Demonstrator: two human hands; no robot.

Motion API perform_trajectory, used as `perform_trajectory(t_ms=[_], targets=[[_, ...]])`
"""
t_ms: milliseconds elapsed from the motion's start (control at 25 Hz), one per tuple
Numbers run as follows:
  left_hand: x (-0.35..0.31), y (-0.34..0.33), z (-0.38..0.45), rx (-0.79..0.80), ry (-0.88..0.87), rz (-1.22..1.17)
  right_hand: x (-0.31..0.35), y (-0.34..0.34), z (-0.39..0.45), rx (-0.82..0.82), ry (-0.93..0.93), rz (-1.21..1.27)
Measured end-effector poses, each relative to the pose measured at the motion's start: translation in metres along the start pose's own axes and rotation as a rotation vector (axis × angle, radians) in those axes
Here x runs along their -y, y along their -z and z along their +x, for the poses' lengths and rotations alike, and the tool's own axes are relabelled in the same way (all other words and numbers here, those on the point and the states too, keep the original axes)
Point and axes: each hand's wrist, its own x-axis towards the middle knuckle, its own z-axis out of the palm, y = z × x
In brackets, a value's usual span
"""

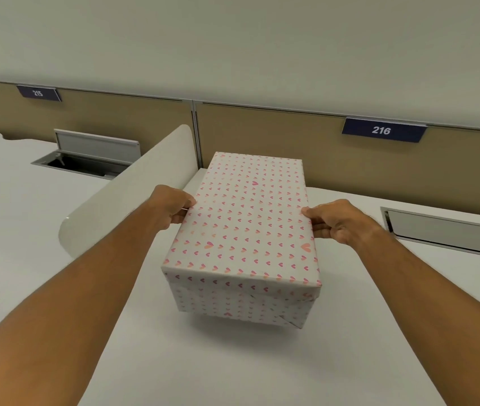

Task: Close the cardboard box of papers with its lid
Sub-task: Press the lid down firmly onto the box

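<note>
While both bare forearms reached forward over the white desk [233, 361], nothing lay on the near surface between them. Ahead, the box [241, 306], wrapped in pale paper printed with pink hearts, sat on the desk with its lid [247, 218] on top, the lid's rim overlapping the box's upper edge. The left hand [171, 205] pinched the lid's left edge, thumb on top, fingers curled under the side; the right hand [334, 221] gripped the right edge likewise. Just left of the box a rounded white divider [133, 183] stood close to the left hand. Further back were a closed cable hatch [447, 230], an open hatch [86, 159], and a tan partition [277, 136] bearing plates 215 [38, 93] and 216 [381, 130].
</note>
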Motion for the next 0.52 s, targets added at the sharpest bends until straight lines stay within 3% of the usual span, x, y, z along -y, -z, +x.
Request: perform_trajectory(t_ms=[240, 520], targets=[[-0.006, 0.041, 0.083, -0.007, -0.016, 0.036, 0.02, -0.074, 0.041, -0.039, -0.021, 0.022], [-0.008, 0.052, 0.137, -0.07, -0.048, 0.079, 0.028, -0.11, 0.074, -0.071, -0.009, 0.046]])
